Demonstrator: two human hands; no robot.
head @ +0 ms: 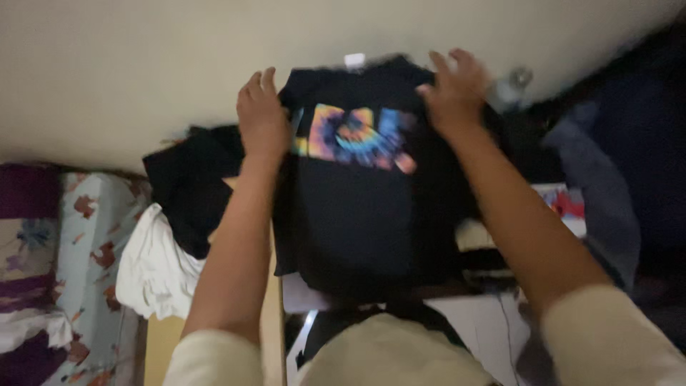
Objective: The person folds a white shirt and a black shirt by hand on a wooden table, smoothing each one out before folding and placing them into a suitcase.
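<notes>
Dim, soft indoor light, deep shadow at the right edge, motion blur throughout, nothing sharply focused.
</notes>
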